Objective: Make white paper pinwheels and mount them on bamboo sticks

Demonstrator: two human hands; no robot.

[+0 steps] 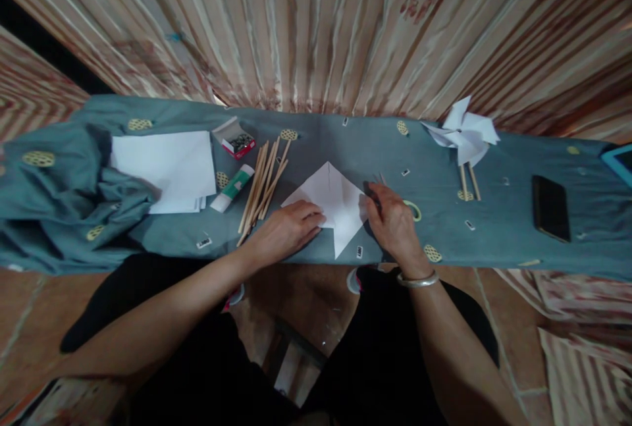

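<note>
A white sheet of paper [340, 205], cut or folded into a diamond-like shape with a pointed flap at the bottom, lies in front of me. A short line or slit runs down from its top corner. My left hand [291, 228] rests on the paper's left part, fingers laid over it. At the right corner, my right hand [392, 218] has its thumb and forefinger closed about the paper's edge. Scissors with a pale green handle [416, 211] lie partly hidden beneath that hand, the blade tips showing past the knuckles.
Left of the paper are wooden sticks [261, 182], a glue stick [233, 187], a small red-and-white box [234, 138] and stacked white sheets [165, 169]. To the right lie a paper pinwheel [464, 133] on sticks and a phone [550, 207]. A curtain [316, 31] hangs behind the cloth-covered table [498, 235].
</note>
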